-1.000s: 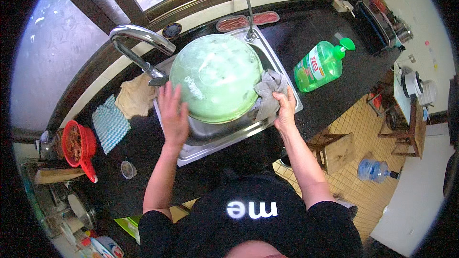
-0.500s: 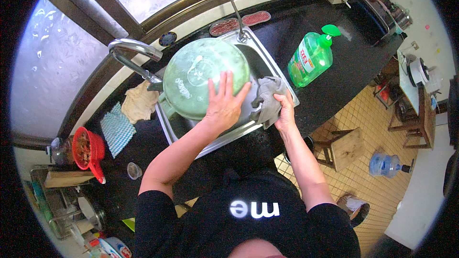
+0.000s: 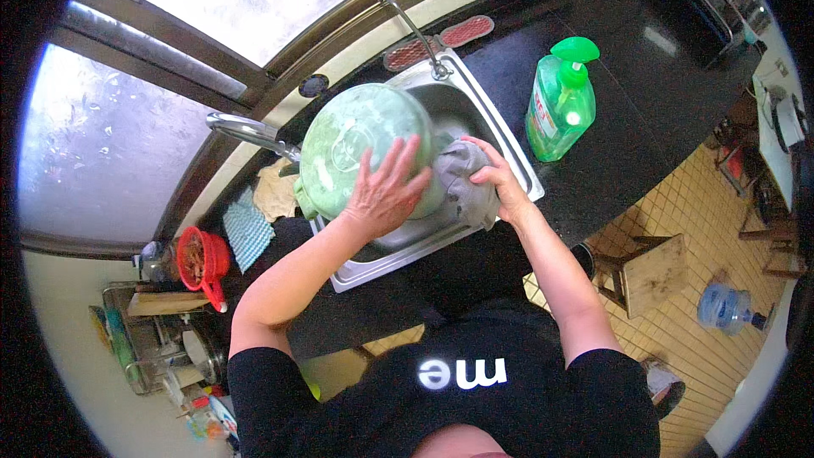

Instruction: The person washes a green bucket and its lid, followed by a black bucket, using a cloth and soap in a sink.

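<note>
A green pot is tipped over the sink with its pale, worn underside facing me. Against that underside lies my left hand, flat, with its fingers spread. At the pot's right side, my right hand grips a crumpled grey cloth and presses it to the pot's edge. The cloth covers that part of the rim, so whatever is beneath it is hidden.
A curved faucet stands left of the pot, and a thin tap rises behind the sink. Right of the sink stands a green pump bottle. To the left are a tan cloth, a blue-white cloth and a red strainer.
The pot has tilted slightly, turning its underside more to the left. My right hand and the cloth have drawn in against its right edge. The whole view has also shifted a little.
</note>
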Motion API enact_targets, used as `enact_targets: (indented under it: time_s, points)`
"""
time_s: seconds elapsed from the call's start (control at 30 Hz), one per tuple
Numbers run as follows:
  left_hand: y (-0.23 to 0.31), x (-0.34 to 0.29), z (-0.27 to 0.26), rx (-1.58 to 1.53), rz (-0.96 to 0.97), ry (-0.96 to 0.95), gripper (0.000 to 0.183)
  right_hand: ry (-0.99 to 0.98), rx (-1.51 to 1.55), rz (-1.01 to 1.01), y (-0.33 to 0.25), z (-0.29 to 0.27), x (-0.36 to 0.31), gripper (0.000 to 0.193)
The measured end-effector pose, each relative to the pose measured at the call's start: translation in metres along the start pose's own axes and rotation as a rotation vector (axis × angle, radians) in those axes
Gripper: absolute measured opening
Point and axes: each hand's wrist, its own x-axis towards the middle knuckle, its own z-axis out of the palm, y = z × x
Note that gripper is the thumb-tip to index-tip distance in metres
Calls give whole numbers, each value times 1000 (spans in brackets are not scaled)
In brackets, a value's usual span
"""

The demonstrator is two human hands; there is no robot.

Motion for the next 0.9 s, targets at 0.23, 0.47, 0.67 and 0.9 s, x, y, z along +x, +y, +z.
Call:
enact_targets:
  time_s: [0.23,0.47,0.67,0.9]
  points:
    - [5,9,-19,90,-65,-194,66,-215,-3,207,-3,-9,13,74]
    - [0,6,-23,111,-134,-177,63,-330,-129,223,-6,-2,23,81]
    - [-2,7,-30,167,-116,-235,62,-328,-436,150,-7,12,33,85]
    - [-17,2,-23,258,-11,-224,69,-402,-879,-131,7,7,43,95]
